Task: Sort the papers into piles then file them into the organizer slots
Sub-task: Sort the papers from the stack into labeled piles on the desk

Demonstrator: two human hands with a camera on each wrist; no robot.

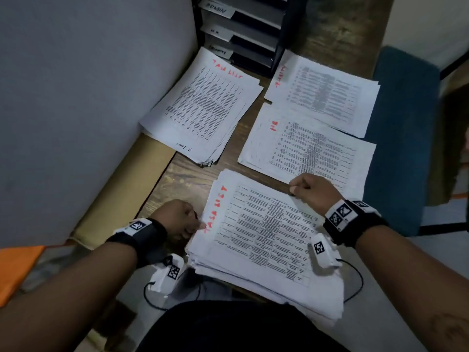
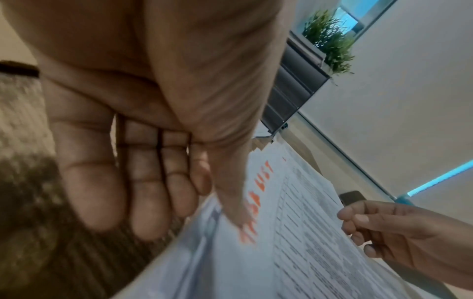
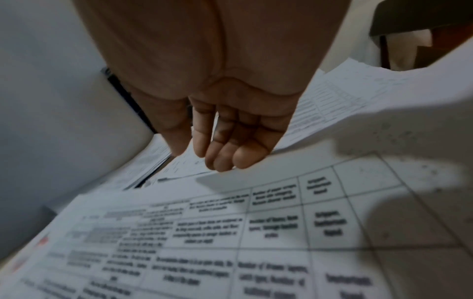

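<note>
A thick stack of printed papers (image 1: pixel 266 250) lies nearest me, its top sheet (image 3: pixel 256 232) marked "TASK LIST" in red. My left hand (image 1: pixel 195 224) holds the sheet's left edge, with the thumb (image 2: pixel 235 212) on top and the fingers (image 2: pixel 153 202) curled at the edge. My right hand (image 1: pixel 293 190) pinches the sheet's far right corner, fingers (image 3: pixel 222 157) curled. Three sorted piles lie beyond: one at far left (image 1: pixel 203 105), an "HR" pile (image 1: pixel 304 146), and one at far right (image 1: pixel 324 92). The black organizer (image 1: pixel 243 29) with labelled slots stands behind them.
A grey partition (image 1: pixel 88 97) walls the desk's left side, with a tan folder (image 1: pixel 132 179) leaning at its foot. A blue chair (image 1: pixel 401 138) stands to the right. Bare wooden desk (image 1: pixel 182 179) shows between the piles. A green plant (image 2: pixel 330 40) sits on top of the organizer.
</note>
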